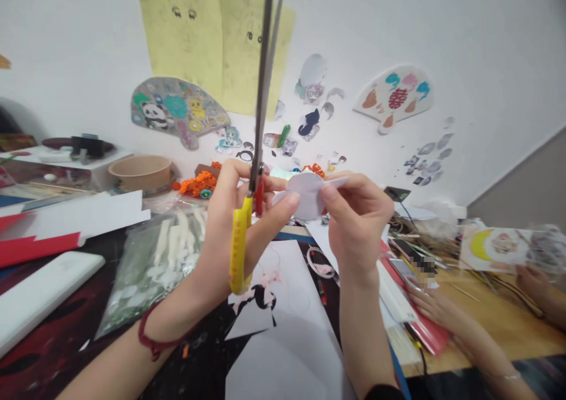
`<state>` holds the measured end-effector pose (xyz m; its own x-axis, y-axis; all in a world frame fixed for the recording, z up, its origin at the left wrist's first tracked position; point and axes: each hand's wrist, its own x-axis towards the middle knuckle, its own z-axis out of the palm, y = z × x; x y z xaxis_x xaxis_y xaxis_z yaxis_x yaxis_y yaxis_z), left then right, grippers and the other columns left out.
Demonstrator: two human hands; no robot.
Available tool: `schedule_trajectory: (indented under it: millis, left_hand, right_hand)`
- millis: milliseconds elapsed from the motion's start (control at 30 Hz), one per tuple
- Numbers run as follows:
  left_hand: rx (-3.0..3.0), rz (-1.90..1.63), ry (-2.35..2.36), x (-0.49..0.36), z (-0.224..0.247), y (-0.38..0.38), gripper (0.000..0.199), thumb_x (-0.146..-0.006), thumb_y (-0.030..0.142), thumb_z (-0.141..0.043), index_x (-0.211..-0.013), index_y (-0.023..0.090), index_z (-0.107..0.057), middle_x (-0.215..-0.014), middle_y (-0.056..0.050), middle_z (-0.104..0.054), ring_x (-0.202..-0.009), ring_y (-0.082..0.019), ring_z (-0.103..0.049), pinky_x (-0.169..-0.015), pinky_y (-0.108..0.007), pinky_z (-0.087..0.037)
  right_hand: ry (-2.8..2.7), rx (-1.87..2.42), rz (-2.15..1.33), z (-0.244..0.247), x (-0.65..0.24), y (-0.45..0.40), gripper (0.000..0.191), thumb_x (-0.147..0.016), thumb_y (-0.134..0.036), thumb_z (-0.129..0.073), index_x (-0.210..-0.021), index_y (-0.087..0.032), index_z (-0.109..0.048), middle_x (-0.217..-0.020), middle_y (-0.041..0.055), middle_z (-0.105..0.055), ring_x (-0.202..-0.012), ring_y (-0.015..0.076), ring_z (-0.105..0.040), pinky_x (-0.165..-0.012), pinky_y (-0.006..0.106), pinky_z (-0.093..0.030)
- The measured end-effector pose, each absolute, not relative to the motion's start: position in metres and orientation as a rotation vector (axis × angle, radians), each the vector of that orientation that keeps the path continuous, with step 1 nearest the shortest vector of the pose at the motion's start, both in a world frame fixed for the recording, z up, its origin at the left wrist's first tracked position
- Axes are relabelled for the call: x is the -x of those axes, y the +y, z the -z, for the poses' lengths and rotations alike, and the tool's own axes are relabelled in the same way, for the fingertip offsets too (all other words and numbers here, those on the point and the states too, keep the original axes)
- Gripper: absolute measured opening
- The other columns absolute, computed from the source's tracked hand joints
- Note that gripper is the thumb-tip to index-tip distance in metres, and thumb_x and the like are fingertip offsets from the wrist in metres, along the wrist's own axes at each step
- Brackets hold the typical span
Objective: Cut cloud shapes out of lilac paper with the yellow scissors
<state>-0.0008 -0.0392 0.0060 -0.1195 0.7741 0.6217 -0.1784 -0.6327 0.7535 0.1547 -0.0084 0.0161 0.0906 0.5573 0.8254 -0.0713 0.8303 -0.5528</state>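
- The table is crowded: a bag of white pieces lies near left, printed sheets lie under my arms, and another person's hand rests at the right.
- My left hand is closed on the yellow-handled scissors, whose blades point straight up, nearly together.
- My right hand pinches the round paper cutout between thumb and fingers, just right of the scissor pivot, above the sheets.
- To trim well, I judge I should turn the cutout into the blades, keep cuts short, and keep fingertips off the line.
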Motion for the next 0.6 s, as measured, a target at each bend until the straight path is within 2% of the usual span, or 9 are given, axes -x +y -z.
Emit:
schedule_trajectory:
  millis: [133,267,467,533,600]
  left_hand:
    - [-1.414,-1.762,0.622,0.0,-0.011,-0.036,0.031,-0.082,0.03,-0.077,-0.088,0.023,-0.047,-0.078,0.001,-0.059,-0.072,-0.017,-0.061,-0.069,-0.034,-0.052]
    - [-1.376,-1.789,0.556,-0.002,-0.009,-0.028,0.025,-0.085,0.031,-0.074,-0.093,0.022,-0.052,-0.078,0.001,-0.06,-0.073,-0.016,-0.063,-0.072,-0.034,-0.054]
    - [-1.322,-1.929,0.544,-0.003,0.001,-0.017,0.027,-0.083,0.031,-0.08,-0.091,0.021,-0.056,-0.079,0.001,-0.061,-0.073,-0.013,-0.062,-0.066,-0.028,-0.053]
    - [-1.287,-1.876,0.534,-0.003,0.003,-0.015,0.027,-0.083,0.035,-0.079,-0.092,0.021,-0.058,-0.078,0.0,-0.06,-0.069,-0.013,-0.06,-0.059,-0.028,-0.049]
    - [-1.279,-1.778,0.551,-0.002,0.002,-0.015,0.025,-0.084,0.038,-0.078,-0.087,0.02,-0.06,-0.077,-0.001,-0.059,-0.067,-0.014,-0.059,-0.055,-0.029,-0.047]
  right_hand:
    - [-1.402,0.403,-0.639,-0.013,-0.152,-0.005,0.008,-0.079,-0.027,-0.084,-0.078,-0.027,-0.075,-0.077,-0.0032,-0.071,-0.071,0.0111,-0.063,-0.063,0.027,-0.053]
    - [-1.391,0.471,-0.853,-0.012,-0.151,0.0,0.016,-0.079,-0.036,-0.083,-0.078,-0.024,-0.072,-0.069,-0.004,-0.065,-0.059,0.0087,-0.054,-0.053,0.025,-0.045]
    - [-1.343,0.522,-0.996,-0.01,-0.147,0.005,0.025,-0.076,-0.041,-0.085,-0.077,-0.022,-0.069,-0.069,-0.0039,-0.059,-0.061,0.0083,-0.05,-0.055,0.024,-0.044]
    - [-1.359,0.495,-0.976,-0.008,-0.146,0.007,0.025,-0.078,-0.043,-0.083,-0.079,-0.022,-0.069,-0.075,-0.0025,-0.063,-0.063,0.0086,-0.052,-0.054,0.024,-0.044]
    - [-1.414,0.444,-0.919,-0.007,-0.145,0.009,0.025,-0.081,-0.045,-0.08,-0.081,-0.023,-0.068,-0.091,0.0002,-0.069,-0.067,0.0098,-0.056,-0.051,0.024,-0.043]
